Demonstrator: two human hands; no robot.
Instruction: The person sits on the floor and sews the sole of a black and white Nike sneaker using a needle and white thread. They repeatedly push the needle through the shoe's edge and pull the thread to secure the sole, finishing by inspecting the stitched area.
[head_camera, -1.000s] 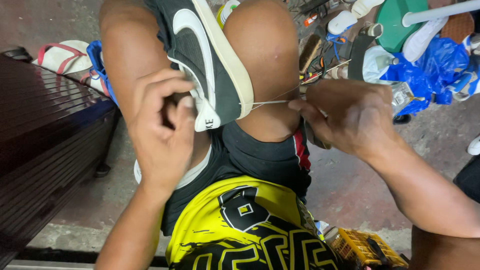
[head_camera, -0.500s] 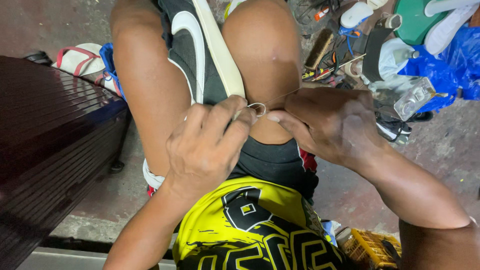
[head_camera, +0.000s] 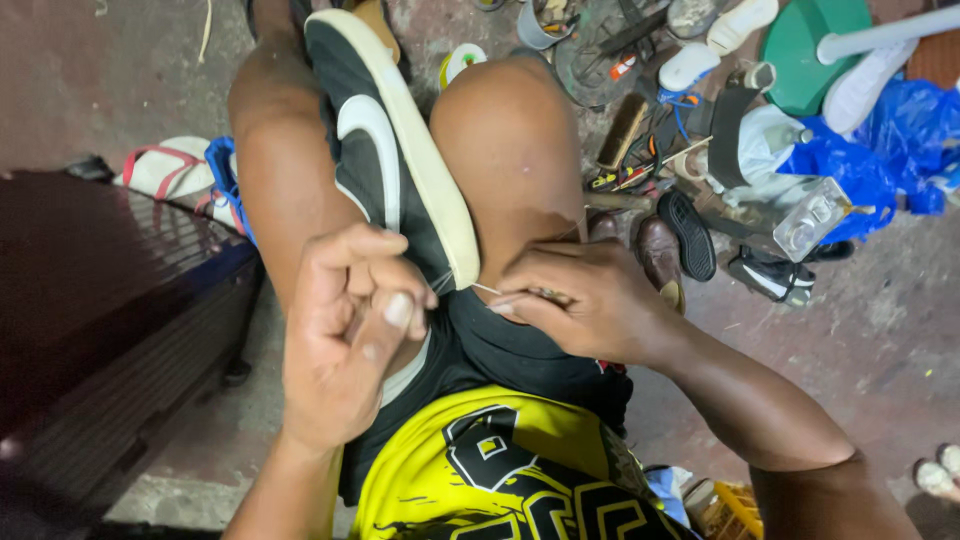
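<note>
Head view: a black sneaker (head_camera: 395, 170) was clamped between the knees, its long axis running away from the body.

Its pale sole edge faced the right hand (head_camera: 585, 300), the heel end just above both hands. The left hand (head_camera: 350, 335) was clenched, pinching a thin thread (head_camera: 483, 289) at the heel; the right hand gripped a slim tool I cannot identify, equally near.

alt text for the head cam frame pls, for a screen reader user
A seated person clamps a black shoe with a white sole between bare knees, the left hand and right hand pinching a thin thread at its heel. Shoes and tools litter the floor to the right.
</note>
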